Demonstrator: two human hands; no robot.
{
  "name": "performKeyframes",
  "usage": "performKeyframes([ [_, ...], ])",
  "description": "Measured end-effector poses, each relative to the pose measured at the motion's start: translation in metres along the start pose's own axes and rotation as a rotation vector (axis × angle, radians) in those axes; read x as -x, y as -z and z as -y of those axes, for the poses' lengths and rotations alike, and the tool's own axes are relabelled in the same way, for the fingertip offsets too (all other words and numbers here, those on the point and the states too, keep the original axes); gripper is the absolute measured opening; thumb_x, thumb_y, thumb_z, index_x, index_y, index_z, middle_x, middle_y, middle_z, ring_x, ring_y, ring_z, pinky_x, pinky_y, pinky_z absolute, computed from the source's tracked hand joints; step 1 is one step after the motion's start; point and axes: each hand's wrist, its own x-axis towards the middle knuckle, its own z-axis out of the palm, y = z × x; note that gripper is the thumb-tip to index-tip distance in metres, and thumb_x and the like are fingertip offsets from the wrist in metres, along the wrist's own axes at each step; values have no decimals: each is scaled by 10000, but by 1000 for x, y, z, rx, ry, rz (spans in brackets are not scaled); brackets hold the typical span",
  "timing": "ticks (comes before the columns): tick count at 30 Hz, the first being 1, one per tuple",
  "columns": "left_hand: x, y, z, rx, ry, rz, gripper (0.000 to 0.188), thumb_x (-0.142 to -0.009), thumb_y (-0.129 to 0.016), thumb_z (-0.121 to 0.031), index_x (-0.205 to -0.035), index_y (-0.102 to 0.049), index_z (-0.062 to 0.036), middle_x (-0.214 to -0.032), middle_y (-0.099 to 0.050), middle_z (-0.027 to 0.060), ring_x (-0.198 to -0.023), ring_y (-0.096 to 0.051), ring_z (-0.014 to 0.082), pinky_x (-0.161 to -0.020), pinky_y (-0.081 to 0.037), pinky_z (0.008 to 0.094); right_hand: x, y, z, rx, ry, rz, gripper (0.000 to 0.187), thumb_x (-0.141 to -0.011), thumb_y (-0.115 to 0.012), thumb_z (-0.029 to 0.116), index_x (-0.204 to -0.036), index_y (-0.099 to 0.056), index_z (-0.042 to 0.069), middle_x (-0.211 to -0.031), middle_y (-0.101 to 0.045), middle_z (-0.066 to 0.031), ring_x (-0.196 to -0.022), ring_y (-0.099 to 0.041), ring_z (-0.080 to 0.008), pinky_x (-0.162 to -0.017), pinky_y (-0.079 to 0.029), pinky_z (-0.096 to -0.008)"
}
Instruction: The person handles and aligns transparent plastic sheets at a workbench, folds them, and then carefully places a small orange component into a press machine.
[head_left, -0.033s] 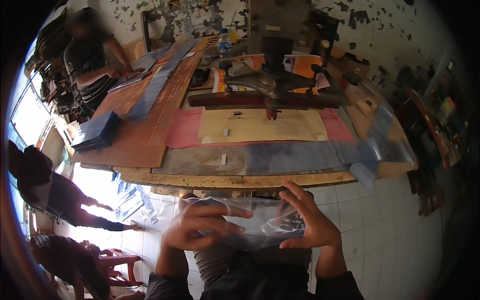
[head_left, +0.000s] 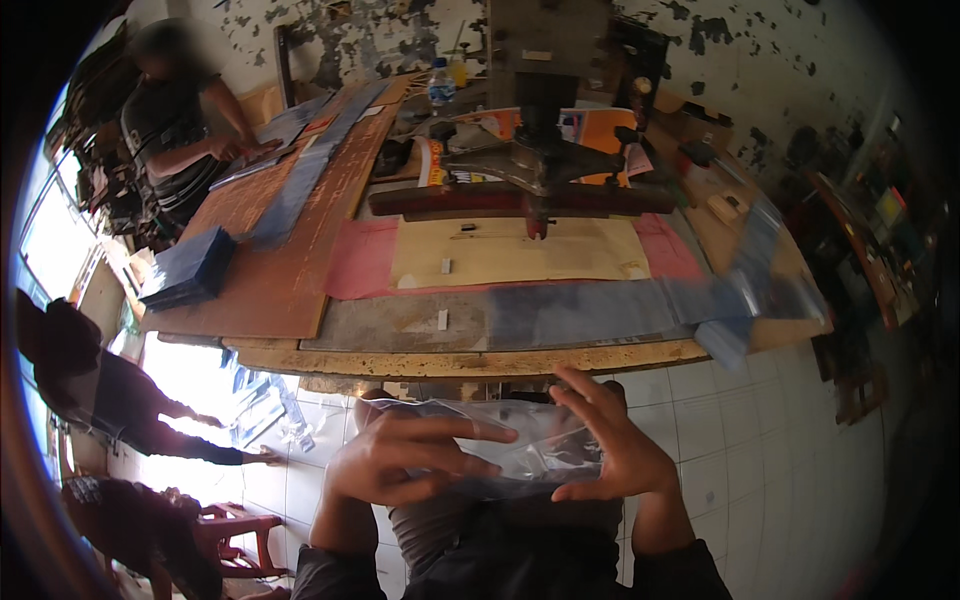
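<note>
Left hand (head_left: 385, 462): fingers partly spread over clear plastic (head_left: 555, 455); whether it's pinched can't be told. Right hand (head_left: 625, 455): spread wide, plastic's right end framed by thumb and fingers. Plastic is held between both, nearside of table (head_left: 480, 362). Beyond, yellow sheet (head_left: 560, 255) is overhung by press (head_left: 530, 165).

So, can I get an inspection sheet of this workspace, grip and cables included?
Surface: worktable with a worn front edge; yellow sheet and pink sheet near a metal machine.
Job's things: clear plastic sheet, held over the lap.
Clutter: blue stack at left, bottle at back, plastic strips at right.
Grip: left hand, fingers over the plastic; right hand, spread at its right end.
Cables: nothing seen.
Surroundings: other people at left, peeling wall, red stool, tiled floor.
</note>
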Motion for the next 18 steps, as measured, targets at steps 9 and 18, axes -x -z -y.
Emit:
performKeyframes([
  [9, -40, -16, 8, 77, -98, 41, 382, -822, -664, 6, -1196, -725, -37, -1461, -576, 207, -1084, -719, 362, -889, -599, 400, 54, 0, 1, -175, -168, -140, 1147, -696, -902, 339, -1601, -281, 3, -1347, -504, -188, -1174, -522, -297, -1019, -437, -446],
  [18, 9, 52, 87, -773, 283, -466, 494, -881, -720, -178, -1355, -639, -66, -1510, -532, 180, -1467, -414, 395, -1189, -339, 515, 319, 108, -18, -148, -592, -1155, 995, -876, -650, 632, -1583, -324, 14, -1394, -483, -162, -1226, -485, -274, -1074, -360, -438],
])
